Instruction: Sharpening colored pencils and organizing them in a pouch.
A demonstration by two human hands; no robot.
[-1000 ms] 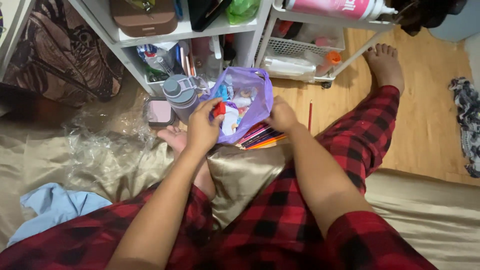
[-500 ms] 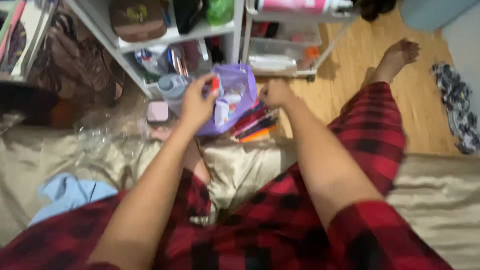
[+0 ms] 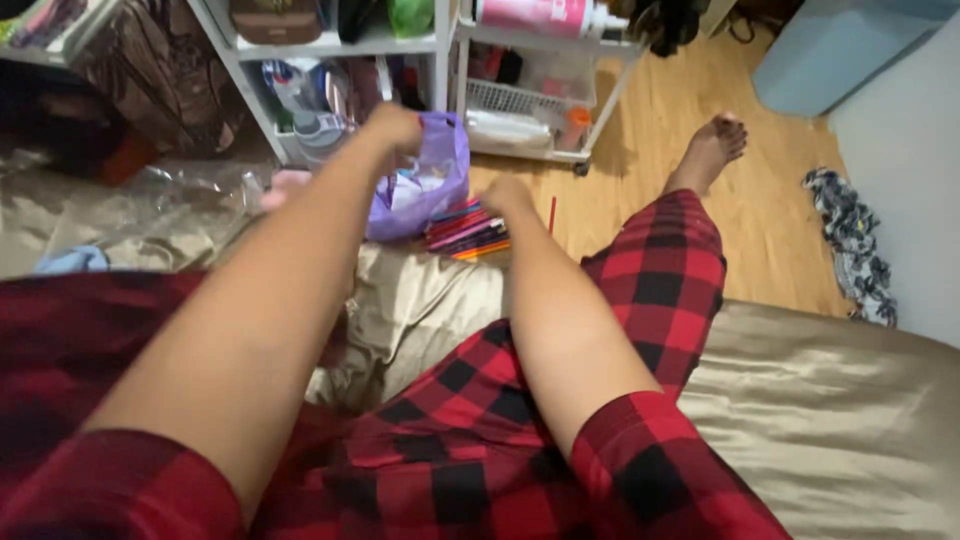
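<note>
Hands (image 3: 392,128) (image 3: 505,195) grip purple bag (image 3: 428,185) above pencils (image 3: 468,232)

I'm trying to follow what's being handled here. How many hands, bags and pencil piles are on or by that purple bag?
Hands: 2, left hand on the rim of the bag, right hand by the pencils
Purple plastic bag: 1
Pile of coloured pencils: 1
Lone red pencil on the floor: 1
Total: 5

Both arms are stretching forward; the left hand (image 3: 393,128) is curling closed, the right hand (image 3: 505,194) lying lower.
</note>
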